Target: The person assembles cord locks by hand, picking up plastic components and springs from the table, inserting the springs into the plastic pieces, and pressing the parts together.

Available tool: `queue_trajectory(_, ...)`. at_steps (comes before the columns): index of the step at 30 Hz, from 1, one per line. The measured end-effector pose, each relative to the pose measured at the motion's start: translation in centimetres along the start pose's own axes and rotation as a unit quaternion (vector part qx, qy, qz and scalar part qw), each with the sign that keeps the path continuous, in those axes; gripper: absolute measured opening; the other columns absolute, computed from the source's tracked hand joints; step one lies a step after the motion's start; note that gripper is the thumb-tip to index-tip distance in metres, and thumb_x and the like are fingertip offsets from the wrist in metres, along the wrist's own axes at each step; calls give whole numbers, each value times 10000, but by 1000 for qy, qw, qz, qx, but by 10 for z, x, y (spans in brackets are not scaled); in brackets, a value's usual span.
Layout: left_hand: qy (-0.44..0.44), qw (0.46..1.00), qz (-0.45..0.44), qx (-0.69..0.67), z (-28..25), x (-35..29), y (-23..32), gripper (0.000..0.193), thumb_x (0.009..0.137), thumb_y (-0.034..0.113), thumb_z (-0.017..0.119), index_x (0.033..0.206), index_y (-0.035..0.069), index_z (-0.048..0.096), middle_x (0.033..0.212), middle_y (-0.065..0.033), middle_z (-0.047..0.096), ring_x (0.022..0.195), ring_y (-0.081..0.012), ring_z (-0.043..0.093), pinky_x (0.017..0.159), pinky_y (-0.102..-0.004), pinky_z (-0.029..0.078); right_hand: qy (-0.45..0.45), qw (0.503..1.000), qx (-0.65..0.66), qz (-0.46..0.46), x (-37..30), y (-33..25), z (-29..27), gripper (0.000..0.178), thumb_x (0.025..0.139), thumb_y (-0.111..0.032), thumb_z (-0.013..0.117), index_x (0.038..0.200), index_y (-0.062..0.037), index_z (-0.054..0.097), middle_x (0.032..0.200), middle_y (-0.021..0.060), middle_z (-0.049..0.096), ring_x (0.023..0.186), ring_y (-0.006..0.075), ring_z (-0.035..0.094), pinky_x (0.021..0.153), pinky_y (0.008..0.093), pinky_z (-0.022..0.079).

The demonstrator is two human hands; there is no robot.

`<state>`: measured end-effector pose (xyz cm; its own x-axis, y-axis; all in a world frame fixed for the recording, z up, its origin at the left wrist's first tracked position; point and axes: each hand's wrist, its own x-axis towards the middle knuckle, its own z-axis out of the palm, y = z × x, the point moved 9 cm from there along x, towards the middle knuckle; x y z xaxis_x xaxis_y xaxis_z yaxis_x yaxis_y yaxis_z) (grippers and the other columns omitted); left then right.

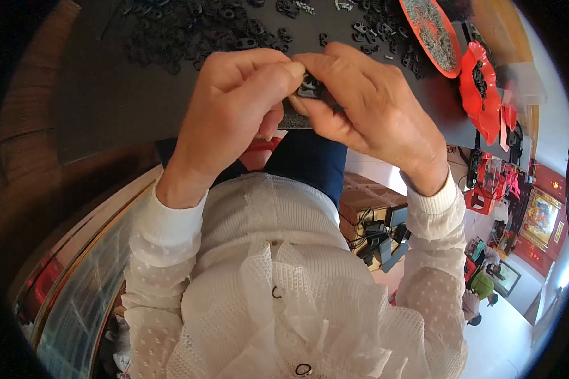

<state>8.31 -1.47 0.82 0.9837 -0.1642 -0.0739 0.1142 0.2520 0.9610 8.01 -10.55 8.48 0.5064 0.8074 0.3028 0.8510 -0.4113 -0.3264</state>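
Observation:
Both hands meet just above the near edge of a dark table. A small black plastic part is pinched between the thumb and fingers of my right hand. My left hand is closed, its thumb and forefinger pressed together at the left side of the part. Whether those fingertips grip the part or some smaller piece is hidden. Beyond my hands lies a spread of loose black plastic parts, with a few small metal springs at the far edge.
An orange-red tray of small metal pieces stands at the far right. Beside it is a red wavy-rimmed dish with black parts. A cardboard box and dark cables are on the floor to the right. People are in the background.

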Motion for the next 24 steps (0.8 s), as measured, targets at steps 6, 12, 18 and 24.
queue_trajectory(6, -20, 999, -10, 40, 6, 2, 0, 252, 884, 167, 553, 679, 25, 589, 497, 37, 476, 432, -21, 425, 393, -206, 320, 7, 1000, -6, -2, -5, 3, 4, 291, 758, -163, 660, 985, -5, 570, 780, 105, 525, 637, 280, 593, 535, 360, 499)
queue_trajectory(12, -11, 999, -36, 13, 5, 2, 1, 251, 874, 140, 545, 661, 10, 567, 503, 33, 470, 429, -22, 405, 393, -210, 304, 39, 999, -27, -13, -8, 0, -1, 447, 729, -271, 744, 1021, 20, 571, 749, 98, 502, 563, 247, 534, 485, 331, 440)
queue_trajectory(18, -23, 999, -33, 12, 4, 2, -1, 251, 869, 134, 534, 653, 6, 550, 509, 26, 463, 433, -24, 392, 396, -214, 296, 17, 996, -82, -40, -6, 2, 4, 310, 774, -327, 668, 814, -58, 520, 751, 72, 476, 611, 236, 564, 511, 332, 471)
queue_trajectory(24, -53, 996, -4, 65, 10, 2, 4, 223, 847, 115, 473, 660, 1, 515, 549, 10, 479, 486, -45, 413, 441, -223, 329, 9, 997, -63, -51, -8, 3, 6, 299, 786, -322, 657, 830, -54, 532, 760, 78, 488, 660, 245, 573, 531, 340, 479)
